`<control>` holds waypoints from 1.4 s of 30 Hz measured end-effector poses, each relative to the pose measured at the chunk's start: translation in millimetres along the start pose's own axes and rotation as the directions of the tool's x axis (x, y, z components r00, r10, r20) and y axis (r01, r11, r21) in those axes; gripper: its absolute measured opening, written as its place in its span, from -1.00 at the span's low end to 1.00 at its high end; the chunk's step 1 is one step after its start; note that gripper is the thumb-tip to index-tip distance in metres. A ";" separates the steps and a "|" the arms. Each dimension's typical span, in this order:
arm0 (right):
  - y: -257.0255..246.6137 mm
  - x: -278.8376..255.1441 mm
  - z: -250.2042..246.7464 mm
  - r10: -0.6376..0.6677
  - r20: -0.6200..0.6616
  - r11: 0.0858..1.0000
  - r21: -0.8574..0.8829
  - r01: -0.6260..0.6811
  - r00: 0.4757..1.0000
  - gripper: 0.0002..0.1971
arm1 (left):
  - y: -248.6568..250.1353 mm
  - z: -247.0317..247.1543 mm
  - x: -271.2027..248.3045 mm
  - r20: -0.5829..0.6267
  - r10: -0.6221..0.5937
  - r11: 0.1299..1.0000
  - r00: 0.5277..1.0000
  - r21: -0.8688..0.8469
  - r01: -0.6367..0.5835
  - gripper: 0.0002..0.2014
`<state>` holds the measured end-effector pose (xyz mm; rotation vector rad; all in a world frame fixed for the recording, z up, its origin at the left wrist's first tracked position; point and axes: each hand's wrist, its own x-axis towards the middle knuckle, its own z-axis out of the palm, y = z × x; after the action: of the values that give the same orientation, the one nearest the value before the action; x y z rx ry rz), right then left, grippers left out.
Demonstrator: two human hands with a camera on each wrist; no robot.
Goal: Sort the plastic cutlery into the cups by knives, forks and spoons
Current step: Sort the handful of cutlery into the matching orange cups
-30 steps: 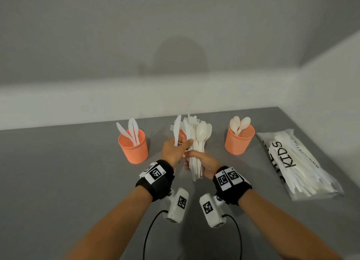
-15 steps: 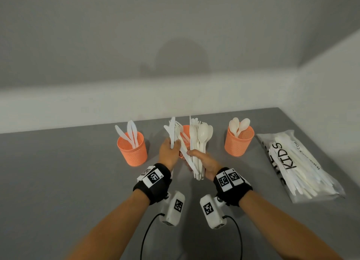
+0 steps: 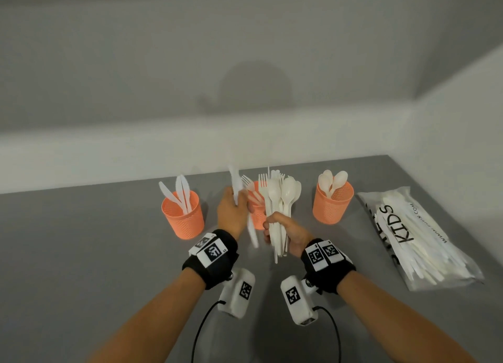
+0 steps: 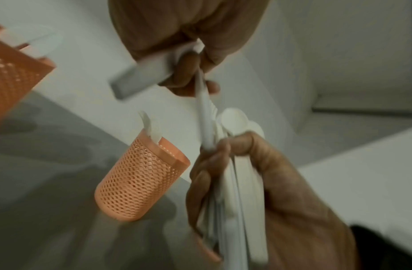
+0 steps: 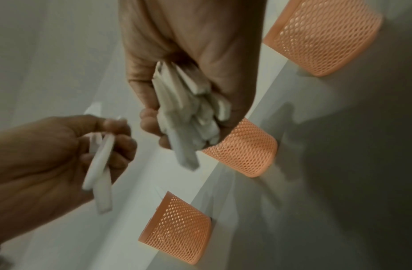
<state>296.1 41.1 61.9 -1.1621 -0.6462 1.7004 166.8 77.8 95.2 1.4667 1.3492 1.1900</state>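
Observation:
Three orange mesh cups stand in a row on the grey table. The left cup (image 3: 183,218) holds knives, the middle cup (image 3: 257,217) forks, and the right cup (image 3: 332,206) spoons. My right hand (image 3: 272,226) grips an upright bundle of mixed white cutlery (image 3: 280,196) in front of the middle cup. My left hand (image 3: 238,199), just left of the bundle, holds two white knives (image 3: 235,183); one points up and the other hangs down, blurred. The left wrist view shows both knives (image 4: 142,76) in my left hand (image 4: 189,73). The right wrist view shows the bundle's handles (image 5: 191,113).
A clear plastic bag (image 3: 424,237) printed "KIDS", full of more white cutlery, lies on the table at the right, close to the side wall. A white ledge runs along the back wall behind the cups. Cables hang from both wrist cameras.
My left hand, holding one knife, drew a second knife out of the bundle and has moved left, away from my right hand. The bundle has stayed in place.

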 end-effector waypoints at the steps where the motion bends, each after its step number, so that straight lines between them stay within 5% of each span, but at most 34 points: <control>1: -0.7 -0.5 -1.5 0.001 0.020 0.999 0.048 -0.002 1.000 -0.78 | 1.7 -2.1 3.6 -0.015 -0.033 0.998 0.999 -0.053 0.032 -0.89; 8: -1.7 -8.2 1.6 0.062 0.139 0.996 0.054 -0.070 0.988 -0.86 | -1.7 -14.2 0.1 0.224 -0.166 0.958 0.960 -0.194 0.211 -0.77; 13: -5.9 -14.5 8.5 0.128 0.362 0.992 -0.067 -0.111 0.923 -0.84 | 0.2 -12.9 -5.5 0.607 -0.203 0.890 0.769 -0.213 0.404 -0.58; 15: -7.9 -16.7 8.9 0.169 0.421 0.985 -0.107 -0.136 0.891 -0.81 | 2.7 -12.4 -7.4 0.635 -0.184 0.879 0.750 -0.236 0.415 -0.70; 20: -13.8 -17.9 11.2 0.308 0.355 0.928 -0.316 -0.197 0.883 -0.80 | 5.0 -1.7 -11.4 0.505 -0.278 0.924 0.817 -0.094 0.372 -0.72; 22: -14.3 -16.3 10.9 0.304 0.299 0.925 -0.321 -0.205 0.904 -0.77 | 11.4 3.7 -13.2 0.428 -0.280 0.919 0.859 -0.140 0.369 -0.90; 26: -12.2 -11.9 16.6 0.042 0.145 0.935 -0.354 0.013 0.988 -0.90 | 13.1 12.9 -9.3 0.237 -0.275 0.925 0.932 -0.197 0.323 -0.69; 28: -9.8 -7.3 19.5 -0.145 0.079 0.904 -0.394 0.165 0.986 -0.70 | 9.9 16.9 -6.3 0.134 -0.298 0.925 0.945 -0.202 0.321 -0.63; 31: -6.2 -5.7 21.2 -0.250 0.019 0.902 -0.360 0.240 0.968 -0.51 | 13.1 19.8 -6.4 0.127 -0.295 0.929 0.947 -0.196 0.315 -0.55; 36: -5.0 -7.8 14.8 -0.082 -0.043 0.981 -0.178 0.073 0.996 -0.92 | 23.7 17.9 -13.8 0.316 -0.243 0.932 0.917 -0.185 0.311 -0.57; 39: -5.8 -7.8 10.9 0.009 -0.015 0.996 -0.093 -0.010 1.000 -0.91 | 23.2 12.0 -13.0 0.277 -0.247 0.945 0.928 -0.143 0.294 -0.69; 42: -7.7 -9.5 8.2 0.032 0.038 0.999 -0.012 -0.032 0.999 -0.91 | 17.1 6.1 -5.1 0.192 -0.261 0.954 0.946 -0.097 0.283 -0.59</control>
<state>292.7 36.4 75.4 -1.1564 -0.6647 1.7514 176.9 71.1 109.7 1.2213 1.2840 0.9251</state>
